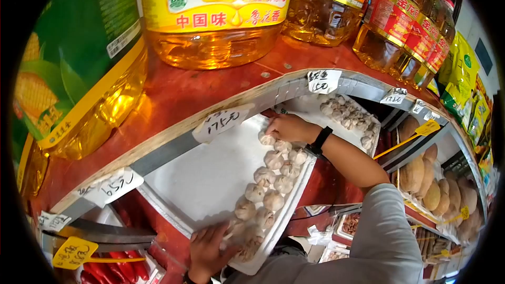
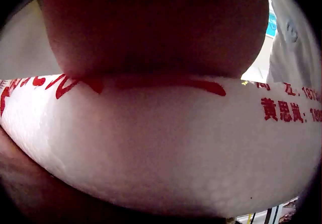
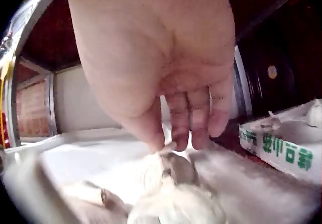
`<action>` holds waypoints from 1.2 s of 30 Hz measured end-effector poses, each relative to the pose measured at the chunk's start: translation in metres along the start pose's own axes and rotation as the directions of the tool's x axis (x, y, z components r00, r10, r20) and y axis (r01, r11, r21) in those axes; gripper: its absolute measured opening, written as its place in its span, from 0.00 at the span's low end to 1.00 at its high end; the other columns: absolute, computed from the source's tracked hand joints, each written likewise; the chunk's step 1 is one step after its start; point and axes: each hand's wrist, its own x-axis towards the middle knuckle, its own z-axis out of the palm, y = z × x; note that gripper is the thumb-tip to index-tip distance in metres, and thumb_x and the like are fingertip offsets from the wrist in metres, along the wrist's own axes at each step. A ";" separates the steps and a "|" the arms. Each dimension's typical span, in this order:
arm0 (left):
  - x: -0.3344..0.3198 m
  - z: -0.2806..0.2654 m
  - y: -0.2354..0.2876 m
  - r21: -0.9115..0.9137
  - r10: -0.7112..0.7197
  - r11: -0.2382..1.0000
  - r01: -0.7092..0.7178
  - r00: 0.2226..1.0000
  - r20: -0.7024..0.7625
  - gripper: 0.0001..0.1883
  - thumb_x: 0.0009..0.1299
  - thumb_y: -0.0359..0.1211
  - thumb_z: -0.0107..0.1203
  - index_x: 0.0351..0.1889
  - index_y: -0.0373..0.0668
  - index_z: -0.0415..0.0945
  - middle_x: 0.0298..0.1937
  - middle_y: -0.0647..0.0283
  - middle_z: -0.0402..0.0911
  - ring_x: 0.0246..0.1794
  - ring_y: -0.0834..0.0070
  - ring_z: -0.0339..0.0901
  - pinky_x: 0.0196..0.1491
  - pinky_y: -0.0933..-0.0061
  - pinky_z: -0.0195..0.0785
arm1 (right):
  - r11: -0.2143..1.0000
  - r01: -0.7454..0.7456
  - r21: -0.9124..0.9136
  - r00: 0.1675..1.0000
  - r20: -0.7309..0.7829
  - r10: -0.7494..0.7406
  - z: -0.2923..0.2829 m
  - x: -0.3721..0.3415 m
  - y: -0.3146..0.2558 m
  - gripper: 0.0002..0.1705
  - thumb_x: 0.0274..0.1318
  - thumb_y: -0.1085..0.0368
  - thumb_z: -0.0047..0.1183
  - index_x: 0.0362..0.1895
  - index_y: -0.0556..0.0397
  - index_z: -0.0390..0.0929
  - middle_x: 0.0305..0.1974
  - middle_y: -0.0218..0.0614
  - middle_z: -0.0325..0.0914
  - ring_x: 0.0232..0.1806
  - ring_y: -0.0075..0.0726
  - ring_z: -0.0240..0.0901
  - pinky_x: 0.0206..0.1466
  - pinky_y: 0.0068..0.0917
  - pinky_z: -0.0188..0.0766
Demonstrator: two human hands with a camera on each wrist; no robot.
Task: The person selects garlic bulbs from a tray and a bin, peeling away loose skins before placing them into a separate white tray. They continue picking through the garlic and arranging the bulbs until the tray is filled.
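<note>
A white foam box holds garlic bulbs in rows along its right side. At its far end my right hand pinches a garlic bulb; the right wrist view shows the thumb and fingertips of that hand at the top of a bulb. My left hand rests over the near rim, fingers extended, beside the nearest bulbs. In the left wrist view, part of this hand lies against the box's white outer wall with red writing; its fingertips are hidden there.
Above the box runs a red shelf with price cards and large oil bottles. Another white box with small garlic stands to the right. Red peppers lie at lower left, and brown produce at far right.
</note>
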 end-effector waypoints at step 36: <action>-0.004 0.003 -0.005 0.037 0.034 0.999 -0.033 0.999 -0.024 0.31 0.61 0.53 0.63 0.56 0.43 0.77 0.48 0.62 0.84 0.45 0.63 0.79 0.50 0.62 0.65 | 0.946 0.315 0.074 0.947 -0.086 -0.309 0.012 -0.001 -0.036 0.05 0.55 0.67 0.55 0.31 0.53 0.72 0.36 0.41 0.75 0.40 0.49 0.75 0.42 0.41 0.74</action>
